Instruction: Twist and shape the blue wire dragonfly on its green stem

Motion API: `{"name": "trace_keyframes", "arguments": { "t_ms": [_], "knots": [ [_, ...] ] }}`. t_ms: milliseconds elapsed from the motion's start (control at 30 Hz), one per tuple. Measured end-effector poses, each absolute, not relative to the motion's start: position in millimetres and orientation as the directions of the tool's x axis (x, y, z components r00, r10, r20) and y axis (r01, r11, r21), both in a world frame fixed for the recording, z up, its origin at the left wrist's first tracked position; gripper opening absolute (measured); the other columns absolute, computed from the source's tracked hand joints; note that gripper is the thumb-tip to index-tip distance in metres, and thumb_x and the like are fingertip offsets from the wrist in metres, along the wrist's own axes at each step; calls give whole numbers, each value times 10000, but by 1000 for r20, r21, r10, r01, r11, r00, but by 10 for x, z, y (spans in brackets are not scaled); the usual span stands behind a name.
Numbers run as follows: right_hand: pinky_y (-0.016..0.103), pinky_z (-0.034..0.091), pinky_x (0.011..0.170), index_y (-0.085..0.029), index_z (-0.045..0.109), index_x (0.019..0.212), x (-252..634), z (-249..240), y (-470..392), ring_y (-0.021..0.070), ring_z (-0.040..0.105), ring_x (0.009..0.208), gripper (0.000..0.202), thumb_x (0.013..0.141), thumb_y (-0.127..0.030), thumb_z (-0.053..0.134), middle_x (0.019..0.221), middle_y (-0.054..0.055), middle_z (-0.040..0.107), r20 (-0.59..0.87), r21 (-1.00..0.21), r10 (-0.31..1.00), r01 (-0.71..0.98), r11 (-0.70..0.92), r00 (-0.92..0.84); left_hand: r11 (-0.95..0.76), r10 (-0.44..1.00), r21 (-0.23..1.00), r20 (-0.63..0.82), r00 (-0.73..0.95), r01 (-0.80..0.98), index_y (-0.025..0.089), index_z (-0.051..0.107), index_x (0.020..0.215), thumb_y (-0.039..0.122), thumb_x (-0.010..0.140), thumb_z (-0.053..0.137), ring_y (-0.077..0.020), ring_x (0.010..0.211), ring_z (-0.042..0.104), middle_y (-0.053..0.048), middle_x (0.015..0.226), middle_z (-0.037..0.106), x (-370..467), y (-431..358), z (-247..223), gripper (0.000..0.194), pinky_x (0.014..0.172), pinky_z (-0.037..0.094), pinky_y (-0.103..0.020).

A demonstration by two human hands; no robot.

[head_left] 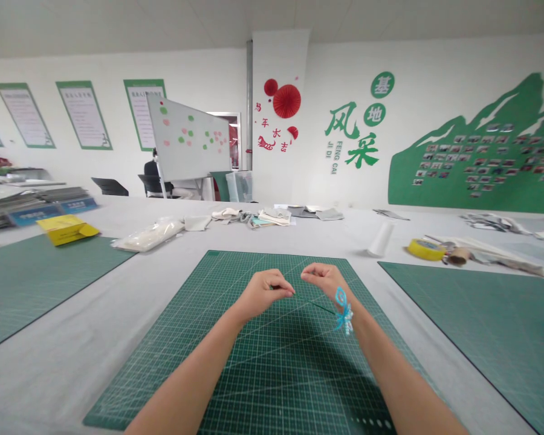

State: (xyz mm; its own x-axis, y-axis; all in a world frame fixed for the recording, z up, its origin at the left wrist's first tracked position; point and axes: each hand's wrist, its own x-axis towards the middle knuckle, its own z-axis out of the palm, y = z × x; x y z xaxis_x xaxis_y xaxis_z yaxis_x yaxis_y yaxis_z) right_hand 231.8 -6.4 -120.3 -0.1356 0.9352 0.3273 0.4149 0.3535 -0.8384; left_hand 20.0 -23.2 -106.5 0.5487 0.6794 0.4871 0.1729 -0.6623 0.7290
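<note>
My left hand (265,294) is held above the green cutting mat (263,368), thumb and fingers pinched together. From its fingertips a thin dark green wire stem (323,307) runs to the right. At the stem's far end is a light blue ornament (343,313), with a looped top and pale beads or petals. It appears in front of my right wrist; whether it touches the skin I cannot tell. My right hand (324,278) is also closed in a pinch, a short gap from the left fingertips. Anything between its fingers is too small to make out.
Fabric scraps (272,216) and a plastic-wrapped bundle (152,234) lie farther back. A white cone (381,239) and yellow tape roll (426,249) sit right of centre. A yellow box (68,229) lies left. More cutting mats (480,326) flank mine on the grey-white tablecloth (90,314).
</note>
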Motion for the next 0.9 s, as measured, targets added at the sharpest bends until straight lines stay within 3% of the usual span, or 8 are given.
{"name": "trace_keyframes", "arguments": {
  "t_ms": [200, 333, 567, 667, 900],
  "knots": [
    [212, 281, 484, -147, 621, 640, 2061, -1347, -79, 86, 373, 514, 216, 681, -359, 619, 541, -35, 478, 289, -882, 927, 311, 355, -239, -610, 760, 775, 513, 399, 166, 175, 701, 760, 250, 754, 617, -113, 661, 515, -5, 683, 543, 213, -183, -1115, 112, 623, 396, -228],
    [206, 286, 494, -153, 599, 616, 1890, -1373, -159, 83, 360, 508, 139, 682, -276, 595, 525, -48, 452, 244, -892, 933, 315, 323, -265, -586, 806, 777, 527, 271, 230, 182, 697, 784, 237, 764, 589, -123, 680, 524, -8, 697, 567, 205, -140, -1153, 122, 628, 403, -237],
    [205, 295, 509, -174, 593, 623, 1739, -1285, -352, 98, 400, 515, 137, 735, -215, 526, 512, -44, 451, 360, -731, 879, 491, 473, -312, -566, 814, 730, 568, 119, 384, 191, 679, 785, 196, 779, 548, -121, 708, 550, -1, 731, 587, 187, -92, -1212, 131, 657, 427, -242],
    [207, 263, 488, -184, 579, 634, 1702, -1228, -431, 94, 381, 482, 149, 765, -221, 518, 485, -53, 411, 409, -646, 855, 562, 517, -317, -589, 783, 648, 605, 143, 484, 192, 674, 790, 167, 790, 528, -118, 710, 545, 0, 731, 577, 190, -107, -1228, 148, 668, 417, -241],
    [210, 304, 531, -195, 580, 688, 1718, -1088, -541, 111, 456, 535, 204, 841, -235, 452, 564, -26, 524, 506, -504, 795, 634, 587, -333, -631, 738, 477, 613, 283, 612, 173, 637, 765, 148, 807, 502, -147, 775, 519, -20, 751, 574, 207, -141, -1252, 144, 711, 399, -267]
  ]
}}
